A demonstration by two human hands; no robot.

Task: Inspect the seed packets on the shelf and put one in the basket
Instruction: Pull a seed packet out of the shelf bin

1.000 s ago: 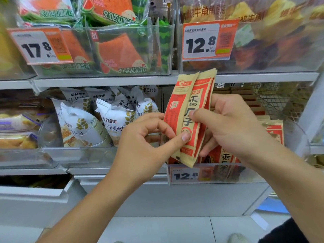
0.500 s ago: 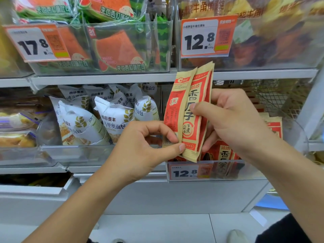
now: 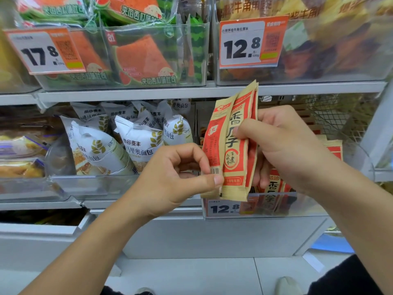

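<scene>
**Before the snack shelf: two seed packets held up side by side**

Before the middle shelf (image 3: 148, 95), a person holds two red-and-tan seed packets (image 3: 230, 143) upright in front of a clear bin (image 3: 304, 204) of the same packets. The right hand (image 3: 285, 143) grips the pair from the right side, thumb pressed across the front packet's printed face and fingers (image 3: 260, 173) curled round behind. The left hand (image 3: 174, 177) pinches the lower left edge of the nearer packet, by its barcode, between thumb and curled forefinger; its other fingers are tucked into the palm. The two packets overlap, fanned slightly apart at the top, their top corners reaching the shelf edge above.

More seed packets (image 3: 274, 188) stand in the bin behind the hands, over a price tag (image 3: 223, 208) reading 12.8. To the left, white bread bags (image 3: 136, 143) with wheat emblems fill a neighbouring bin. On the upper shelf sit watermelon-print toast packs (image 3: 144, 60) behind a 17.8 tag (image 3: 44, 52), and darker pastry bags behind another 12.8 tag (image 3: 251, 43). No basket can be made out for certain.
</scene>
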